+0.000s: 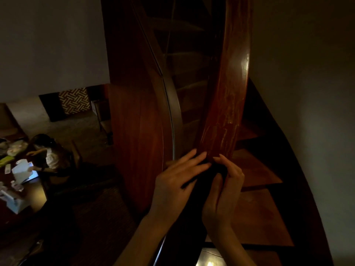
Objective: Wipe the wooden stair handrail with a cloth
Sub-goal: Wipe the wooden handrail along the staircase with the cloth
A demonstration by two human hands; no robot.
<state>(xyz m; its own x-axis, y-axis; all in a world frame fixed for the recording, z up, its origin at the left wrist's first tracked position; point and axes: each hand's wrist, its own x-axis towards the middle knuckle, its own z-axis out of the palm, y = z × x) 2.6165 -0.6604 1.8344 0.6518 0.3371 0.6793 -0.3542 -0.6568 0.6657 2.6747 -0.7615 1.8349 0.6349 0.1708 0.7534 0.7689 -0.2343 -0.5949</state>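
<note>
Dim stairwell. The wooden handrail (pixel 226 104) runs up the middle of our view, its top streaked with pale scuffs. At its near end we note a dark cloth (pixel 203 181) lying on the rail between 2 hands.

Left hand (pixel 176 181): fingers straight, laid flat over the cloth's left side, holding nothing.

Right hand (pixel 224 191): fingers curled and thumb pressed in, gripping the cloth.

Wooden steps (pixel 257 214) lie to the right. Far below left, 1 seated person (pixel 50 154) is at a cluttered table (pixel 36 191).
</note>
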